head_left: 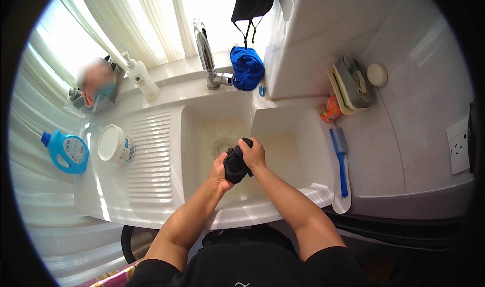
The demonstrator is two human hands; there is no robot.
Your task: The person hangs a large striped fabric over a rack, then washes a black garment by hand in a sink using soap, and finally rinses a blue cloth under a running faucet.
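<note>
A bunched black cloth (234, 166) is held between both hands over the white sink (191, 135); its folds hide what kind of garment or cloth it is. From the left, my left hand (220, 174) supports the bundle with curled fingers. My right hand (254, 154) grips its upper right part, with the fingers closed round the fabric. Shallow, slightly cloudy water lies in the basin below, around the drain (221, 146). Behind the hands rises a chrome faucet (206, 54).
On the left are a ribbed washboard (150, 155), a white tub (113, 143), a blue detergent jug (70, 151) and a white pump bottle (141, 79). A blue cloth (247, 68) hangs by the faucet. Along the right ledge lie a blue brush (341, 160) and an orange container (330, 109).
</note>
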